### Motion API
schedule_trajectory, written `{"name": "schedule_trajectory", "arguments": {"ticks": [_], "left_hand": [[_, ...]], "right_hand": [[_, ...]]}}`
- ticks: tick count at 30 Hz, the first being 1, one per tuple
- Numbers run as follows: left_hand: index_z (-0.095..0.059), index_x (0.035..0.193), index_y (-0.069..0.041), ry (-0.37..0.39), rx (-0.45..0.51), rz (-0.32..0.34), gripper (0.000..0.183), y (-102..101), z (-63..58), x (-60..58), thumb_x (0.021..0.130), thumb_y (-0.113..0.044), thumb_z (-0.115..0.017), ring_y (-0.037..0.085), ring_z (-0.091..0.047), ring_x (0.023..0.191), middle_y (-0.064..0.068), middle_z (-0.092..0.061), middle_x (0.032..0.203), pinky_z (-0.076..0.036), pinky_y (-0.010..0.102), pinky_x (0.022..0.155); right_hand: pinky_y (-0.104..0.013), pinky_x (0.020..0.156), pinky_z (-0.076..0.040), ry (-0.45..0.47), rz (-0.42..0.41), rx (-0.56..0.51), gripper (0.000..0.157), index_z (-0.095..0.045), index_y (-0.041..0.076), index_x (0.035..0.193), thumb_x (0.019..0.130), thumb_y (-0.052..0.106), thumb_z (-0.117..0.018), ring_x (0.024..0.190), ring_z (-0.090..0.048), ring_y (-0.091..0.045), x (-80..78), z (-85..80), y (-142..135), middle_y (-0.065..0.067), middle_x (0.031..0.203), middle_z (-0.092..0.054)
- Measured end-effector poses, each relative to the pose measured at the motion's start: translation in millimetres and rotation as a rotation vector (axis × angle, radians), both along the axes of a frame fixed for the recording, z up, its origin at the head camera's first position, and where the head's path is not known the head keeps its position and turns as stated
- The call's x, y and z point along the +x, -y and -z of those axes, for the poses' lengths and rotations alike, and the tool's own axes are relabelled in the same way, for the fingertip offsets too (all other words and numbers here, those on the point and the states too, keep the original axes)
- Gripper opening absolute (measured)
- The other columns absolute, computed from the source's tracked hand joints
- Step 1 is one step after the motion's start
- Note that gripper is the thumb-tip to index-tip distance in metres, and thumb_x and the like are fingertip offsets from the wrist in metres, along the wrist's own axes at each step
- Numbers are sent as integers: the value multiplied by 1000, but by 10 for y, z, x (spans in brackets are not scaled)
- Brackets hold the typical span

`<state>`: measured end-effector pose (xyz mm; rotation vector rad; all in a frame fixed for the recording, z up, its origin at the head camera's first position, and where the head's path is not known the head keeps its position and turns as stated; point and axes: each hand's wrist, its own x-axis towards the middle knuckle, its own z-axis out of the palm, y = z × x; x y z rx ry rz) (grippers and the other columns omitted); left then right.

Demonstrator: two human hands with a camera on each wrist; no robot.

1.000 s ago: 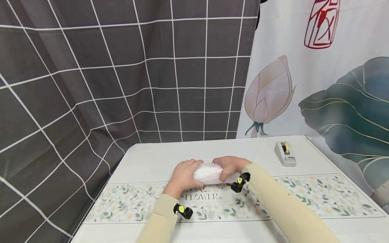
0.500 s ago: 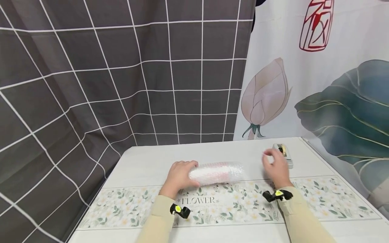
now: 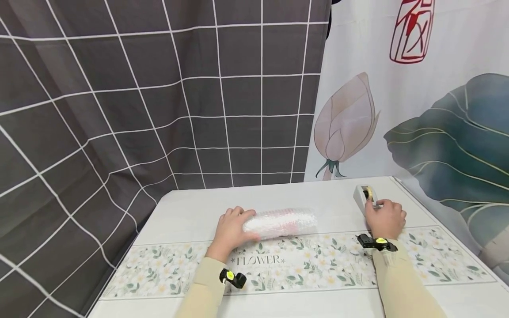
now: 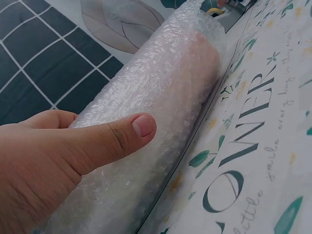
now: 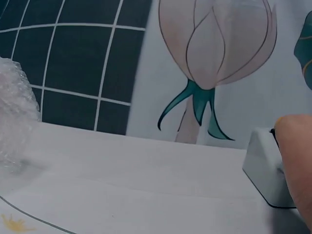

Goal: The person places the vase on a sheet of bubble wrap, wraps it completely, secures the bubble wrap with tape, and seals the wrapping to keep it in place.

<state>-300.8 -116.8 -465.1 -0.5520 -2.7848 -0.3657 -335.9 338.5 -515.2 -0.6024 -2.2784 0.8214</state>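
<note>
A pinkish bundle in clear bubble wrap (image 3: 284, 223) lies crosswise on the table; the wrap hides what is inside. My left hand (image 3: 232, 229) grips its left end. In the left wrist view the thumb (image 4: 141, 126) presses along the near side, while the other fingers are mostly hidden behind the roll. Over to the right, my right hand (image 3: 385, 219) has its curled fingers and thumb on the front end of a light grey tape dispenser (image 3: 359, 196). A yellowish tape roll (image 3: 369, 193) shows in it; whether a tape end is pinched is hidden.
The white table (image 3: 199, 205) carries a printed flower band with the word FLOWER (image 3: 258, 260). A dark gridded curtain (image 3: 238, 97) hangs behind and to the left. At the right hangs a white cloth (image 3: 358, 57) with a lotus print.
My right hand has let go of the bubble-wrapped bundle's right end and moved right onto the tape dispenser. My left hand keeps its grip on the bundle's left end.
</note>
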Motion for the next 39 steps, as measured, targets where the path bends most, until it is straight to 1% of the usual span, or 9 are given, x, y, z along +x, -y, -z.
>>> {"name": "schedule_trajectory", "arguments": {"ticks": [3, 7, 16, 22, 27, 30, 32, 35, 39], "left_hand": [[-61, 135, -31, 1, -4, -4, 81, -6, -1, 8, 66, -69, -80, 24, -52, 101, 2, -58, 114, -46, 50, 96], [-61, 135, -31, -2, 2, -4, 80, -9, -4, 14, 67, -68, -80, 24, -52, 101, 2, -58, 113, -46, 50, 95], [-61, 134, -31, -4, 1, -8, 79, -19, -6, 24, 67, -68, -80, 24, -52, 100, 1, -58, 112, -46, 50, 95], [-61, 134, -32, -3, 4, -7, 79, -25, -13, 18, 67, -68, -80, 24, -52, 100, 2, -58, 113, -46, 50, 95], [-61, 134, -32, -4, 5, -8, 79, -19, -16, 16, 67, -68, -80, 24, -52, 101, 2, -58, 113, -46, 50, 96], [-61, 135, -32, -2, 5, -10, 79, -14, -15, 15, 67, -68, -80, 24, -52, 101, 2, -58, 113, -45, 50, 96], [-61, 135, -32, -3, 5, -12, 80, -9, -10, 11, 66, -69, -80, 24, -52, 101, 1, -58, 113, -46, 50, 96], [-61, 135, -32, -4, 8, -9, 80, -6, -7, 11, 66, -68, -80, 24, -52, 101, 2, -58, 113, -46, 50, 96], [-61, 136, -31, 2, 6, -6, 80, -4, -4, 11, 67, -69, -79, 24, -52, 102, 2, -58, 114, -46, 51, 96]], "right_hand": [[-69, 94, -32, 75, -23, -36, 50, -62, -7, 112, 98, 39, -49, 113, -42, -58, 2, 1, -16, -38, 121, -51], [-67, 96, -30, 92, -47, -87, 48, -63, -8, 111, 98, 36, -49, 116, -41, -57, -30, -11, -20, -37, 124, -50], [-62, 96, -33, -66, -82, -137, 33, -68, -10, 94, 94, 22, -59, 114, -44, -53, -25, -46, 1, -32, 120, -56], [-61, 100, -30, -141, -111, -152, 25, -65, -10, 94, 92, 15, -63, 120, -40, -53, -25, -50, 22, -32, 121, -52], [-62, 100, -29, -140, -74, -179, 34, -66, -11, 100, 94, 22, -64, 122, -39, -53, -1, -55, 52, -33, 124, -50], [-62, 101, -29, -122, -32, -213, 44, -66, -13, 106, 99, 29, -57, 124, -38, -51, 29, -65, 70, -32, 126, -49], [-60, 101, -29, -132, -16, -225, 46, -66, -14, 108, 101, 29, -52, 124, -38, -51, 41, -71, 77, -32, 126, -49], [-59, 99, -30, -159, -2, -235, 43, -66, -15, 104, 100, 25, -49, 122, -39, -49, 65, -73, 80, -31, 121, -49], [-57, 94, -31, -181, 7, -227, 38, -65, -15, 94, 96, 20, -51, 113, -43, -47, 138, -81, 92, -29, 109, -52]]}}
